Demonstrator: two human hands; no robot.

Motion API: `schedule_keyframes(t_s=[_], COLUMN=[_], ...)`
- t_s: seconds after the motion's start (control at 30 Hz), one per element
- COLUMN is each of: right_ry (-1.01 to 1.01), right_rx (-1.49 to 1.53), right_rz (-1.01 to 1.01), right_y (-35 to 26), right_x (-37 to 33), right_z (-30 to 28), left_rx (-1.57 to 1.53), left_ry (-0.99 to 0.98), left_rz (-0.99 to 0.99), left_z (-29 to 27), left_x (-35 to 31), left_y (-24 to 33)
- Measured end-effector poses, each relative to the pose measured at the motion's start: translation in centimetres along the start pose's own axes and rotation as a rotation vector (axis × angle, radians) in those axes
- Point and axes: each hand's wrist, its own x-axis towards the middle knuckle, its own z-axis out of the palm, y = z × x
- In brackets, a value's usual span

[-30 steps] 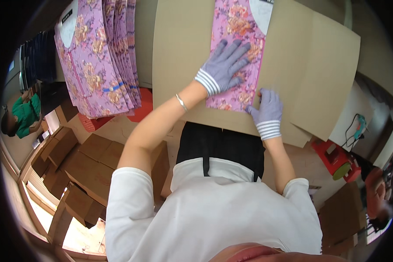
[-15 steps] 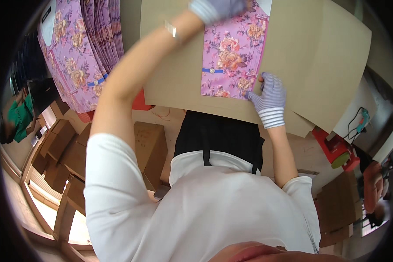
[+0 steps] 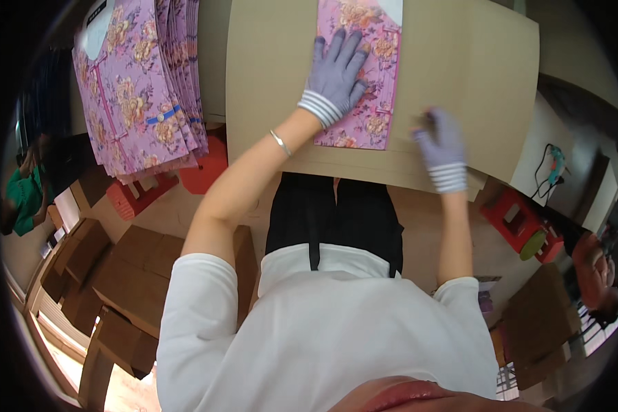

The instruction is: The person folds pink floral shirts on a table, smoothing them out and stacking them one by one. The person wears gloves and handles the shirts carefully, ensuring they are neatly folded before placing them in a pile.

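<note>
A flat, long purple packet with a floral print and a magenta edge strip (image 3: 376, 130) lies on a tan cardboard sheet. My left hand (image 3: 336, 75), in a lilac knit glove with striped cuff, rests flat on it with fingers spread. It covers the packet's middle, where the blue band is hidden. To the right of the packet, my right hand (image 3: 443, 145) is over the bare cardboard (image 3: 487, 89). Its gloved fingers are slightly bent and apart, somewhat blurred, and nothing shows in them.
A thick pile of matching floral packets (image 3: 134, 96) hangs over the left edge. Red plastic stools (image 3: 209, 165) stand below it, another red stool (image 3: 511, 213) at right. Brown cartons (image 3: 137, 268) are at lower left. A teal tool with a cord (image 3: 556, 161) lies far right. Other people appear at both sides.
My left hand has come down from the packet's far end to lie flat on its middle. My right hand has left the packet's near right edge and moved right.
</note>
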Motion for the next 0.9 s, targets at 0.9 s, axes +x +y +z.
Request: schedule_keyframes(t_s=[0.9], right_ry=[0.335], right_rx=[-0.583], right_rz=[-0.029], right_y=[1.2], right_x=[12.5], right_z=[4.1], left_rx=[0.235], left_ry=[-0.128], left_rz=[0.060], left_z=[0.5], left_x=[1.1], left_y=[-1.2])
